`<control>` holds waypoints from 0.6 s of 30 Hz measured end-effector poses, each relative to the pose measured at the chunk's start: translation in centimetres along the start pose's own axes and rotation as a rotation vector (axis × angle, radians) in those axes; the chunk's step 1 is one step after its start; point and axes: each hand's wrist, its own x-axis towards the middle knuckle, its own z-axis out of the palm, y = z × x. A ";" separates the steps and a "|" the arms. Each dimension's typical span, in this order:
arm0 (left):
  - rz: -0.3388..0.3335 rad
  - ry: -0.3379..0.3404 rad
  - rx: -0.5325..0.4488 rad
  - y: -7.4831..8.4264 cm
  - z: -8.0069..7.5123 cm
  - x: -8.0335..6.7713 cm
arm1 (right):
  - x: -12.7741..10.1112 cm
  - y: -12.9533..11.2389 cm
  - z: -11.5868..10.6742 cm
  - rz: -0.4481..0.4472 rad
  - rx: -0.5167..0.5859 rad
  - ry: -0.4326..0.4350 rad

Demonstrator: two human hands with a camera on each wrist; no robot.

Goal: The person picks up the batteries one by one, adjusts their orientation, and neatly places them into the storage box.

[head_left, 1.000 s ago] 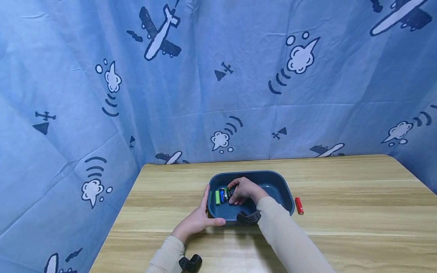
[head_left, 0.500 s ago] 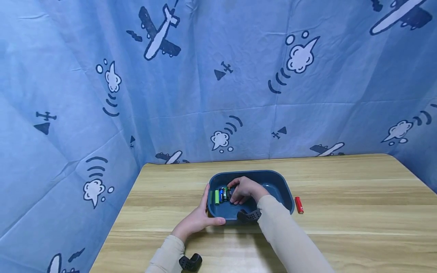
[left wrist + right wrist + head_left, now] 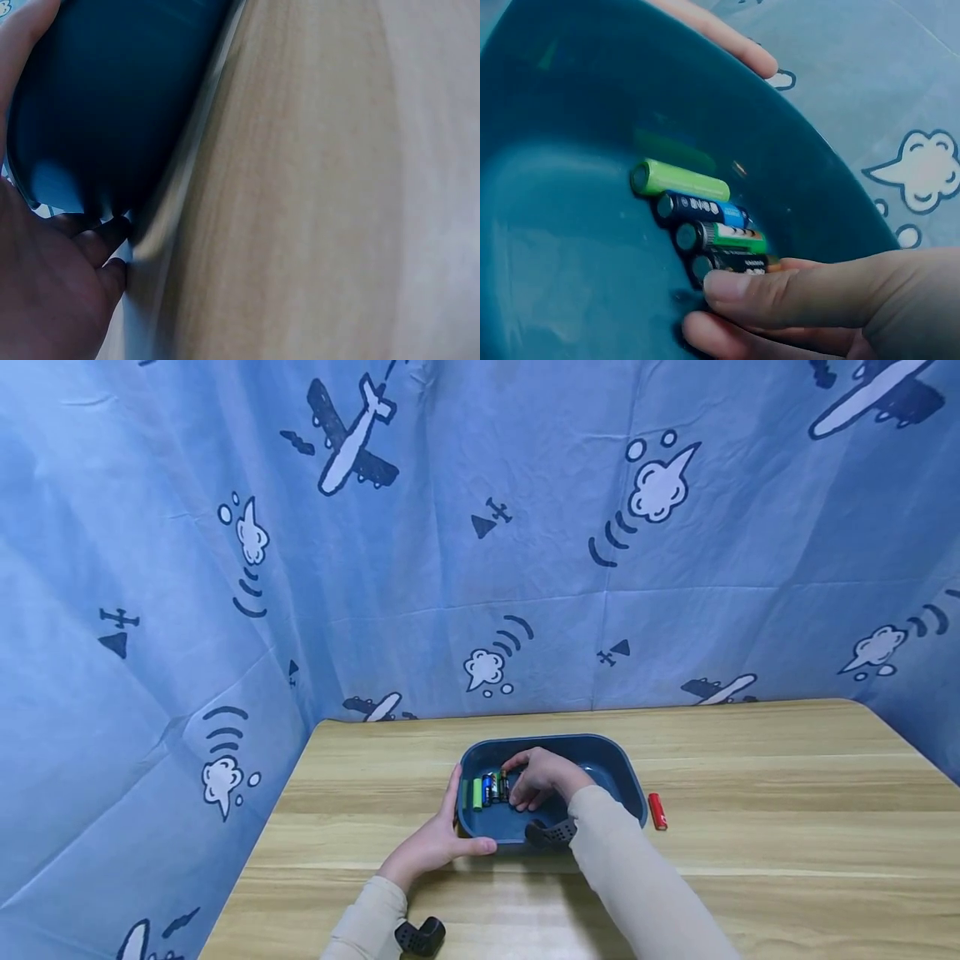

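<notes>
My left hand (image 3: 431, 845) grips the left end of a dark blue-green plastic bin (image 3: 491, 828), thumb along the front rim. In the left wrist view its other fingers curl against the bin's outer wall. Inside stands a side-by-side row of batteries: a light green battery (image 3: 686, 181), a blue battery (image 3: 705, 209), a green-and-black battery (image 3: 733, 238) and a black battery (image 3: 739, 262). My right hand (image 3: 546, 777) reaches into the bin and pinches the black battery lengthwise, thumb at its near end. The fingers at the far end are partly hidden.
A red battery (image 3: 657, 812) lies on the wooden table (image 3: 765, 843) just right of the bin. Behind and to the left hangs a blue curtain (image 3: 420, 560) with plane and cloud prints. The bin's walls rise around my right hand.
My right hand has shifted very slightly to the right at the end of the row. The left hand keeps its grip on the bin, and the red battery lies as before.
</notes>
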 end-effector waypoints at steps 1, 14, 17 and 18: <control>-0.001 0.000 -0.004 0.0 0.0 0.0 | -0.3 -0.2 -0.2 -0.003 -0.009 -0.002; 0.009 0.018 0.001 0.1 0.2 0.0 | -8.5 -3.5 -12.2 -0.257 -0.053 0.208; 0.009 0.018 0.004 0.0 0.2 0.0 | -10.0 -1.1 -14.8 -0.220 -0.103 0.283; 0.005 0.017 0.002 0.0 0.3 0.0 | -10.3 0.0 -15.4 -0.206 -0.116 0.280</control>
